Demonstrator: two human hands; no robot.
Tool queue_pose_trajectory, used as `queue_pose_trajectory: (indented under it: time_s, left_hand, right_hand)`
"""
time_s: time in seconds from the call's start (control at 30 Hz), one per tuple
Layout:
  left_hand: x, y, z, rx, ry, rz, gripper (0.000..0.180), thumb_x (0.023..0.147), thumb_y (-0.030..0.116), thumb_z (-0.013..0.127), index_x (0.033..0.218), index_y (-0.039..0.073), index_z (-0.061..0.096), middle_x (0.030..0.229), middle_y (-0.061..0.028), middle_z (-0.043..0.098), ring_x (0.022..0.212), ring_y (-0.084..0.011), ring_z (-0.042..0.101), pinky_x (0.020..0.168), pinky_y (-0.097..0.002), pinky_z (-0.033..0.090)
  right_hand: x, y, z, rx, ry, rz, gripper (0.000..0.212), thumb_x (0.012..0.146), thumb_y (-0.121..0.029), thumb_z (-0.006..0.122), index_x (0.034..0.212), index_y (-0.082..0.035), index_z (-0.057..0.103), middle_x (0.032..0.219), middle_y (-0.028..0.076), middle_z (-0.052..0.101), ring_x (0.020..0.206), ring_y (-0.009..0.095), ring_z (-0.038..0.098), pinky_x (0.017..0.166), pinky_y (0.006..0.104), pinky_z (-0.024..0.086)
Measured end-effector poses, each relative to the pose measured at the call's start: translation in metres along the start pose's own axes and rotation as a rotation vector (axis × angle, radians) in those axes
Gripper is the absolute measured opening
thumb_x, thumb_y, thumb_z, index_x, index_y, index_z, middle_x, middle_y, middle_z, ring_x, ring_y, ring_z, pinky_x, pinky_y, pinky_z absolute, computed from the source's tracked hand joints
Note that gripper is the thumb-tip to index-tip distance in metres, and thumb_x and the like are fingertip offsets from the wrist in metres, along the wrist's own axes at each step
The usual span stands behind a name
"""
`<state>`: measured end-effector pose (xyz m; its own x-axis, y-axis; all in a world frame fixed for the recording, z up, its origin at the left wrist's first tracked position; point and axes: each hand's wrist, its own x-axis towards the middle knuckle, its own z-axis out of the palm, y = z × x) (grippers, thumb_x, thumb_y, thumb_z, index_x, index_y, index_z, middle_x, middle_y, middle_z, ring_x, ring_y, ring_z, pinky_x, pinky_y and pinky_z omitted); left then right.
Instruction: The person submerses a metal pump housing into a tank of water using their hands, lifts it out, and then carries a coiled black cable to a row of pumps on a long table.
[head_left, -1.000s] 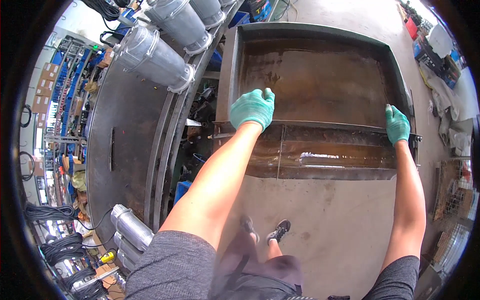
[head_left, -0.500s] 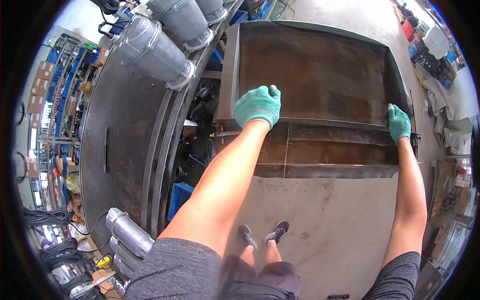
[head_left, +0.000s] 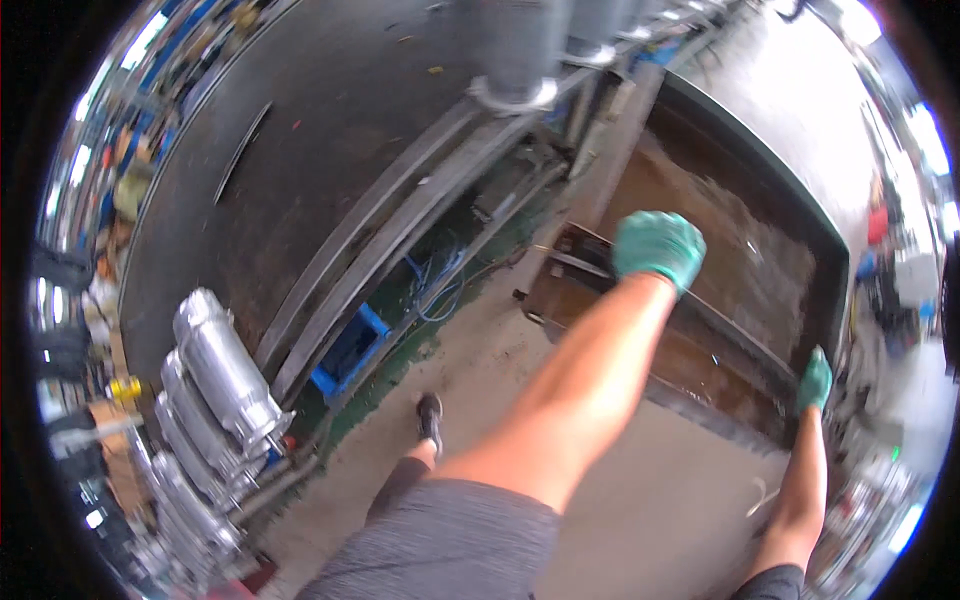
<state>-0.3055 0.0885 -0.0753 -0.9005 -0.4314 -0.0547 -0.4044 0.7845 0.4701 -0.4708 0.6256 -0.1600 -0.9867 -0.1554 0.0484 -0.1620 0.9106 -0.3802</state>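
A large dark metal tray [head_left: 683, 297] with raised walls and a brown, wet-looking bottom lies ahead, a crossbar along its near side. My left hand [head_left: 658, 248], in a green knitted glove, is closed in a fist at the tray's near bar, close to the left corner. Its fingertips are hidden behind the back of the hand. At the right end, my right hand [head_left: 815, 382] in a matching glove is closed around the tray's edge, with its fingers partly out of sight. Both arms are stretched forward.
A dark metal bench [head_left: 330, 130] with rails stands to the left. Grey metal cylinders [head_left: 515, 50] stand on its far part, and silver cylinders [head_left: 225, 365] lie near me. Beneath the rail sit a blue crate [head_left: 350, 352] and a blue cable [head_left: 435, 285].
My view has swung left, so bench and tray appear turned clockwise. One foot has stepped leftward. Both hands have stayed at the tray; I cannot tell how far the tray itself moved.
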Motion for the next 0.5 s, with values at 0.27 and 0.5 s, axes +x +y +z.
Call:
queue_pose_trajectory:
  time_s: [0.27,0.5]
  left_hand:
    - [0.002,-0.024,0.043,-0.157,-0.102,-0.018,0.017,0.09,0.02,0.065,0.085,0.018,0.081,0.087,-0.0053,0.079,0.085,-0.0221,0.076,0.07,-0.0401,0.057]
    - [0.006,-0.006,0.033,-0.233,-0.035,-0.022,0.014,0.088,0.02,0.067,0.083,0.018,0.08,0.083,-0.005,0.078,0.081,-0.0219,0.076,0.067,-0.04,0.056]
  right_hand:
    - [-0.012,0.0,0.039,-0.643,-0.003,0.069,0.053,0.113,-0.039,0.038,0.125,0.005,0.065,0.119,0.028,0.069,0.109,0.045,0.065,0.095,0.0472,0.053]
    - [0.022,0.08,-0.009,-0.324,0.054,0.232,0.051,0.113,-0.038,0.041,0.14,0.002,0.059,0.134,0.018,0.067,0.122,0.029,0.063,0.108,0.0359,0.046]
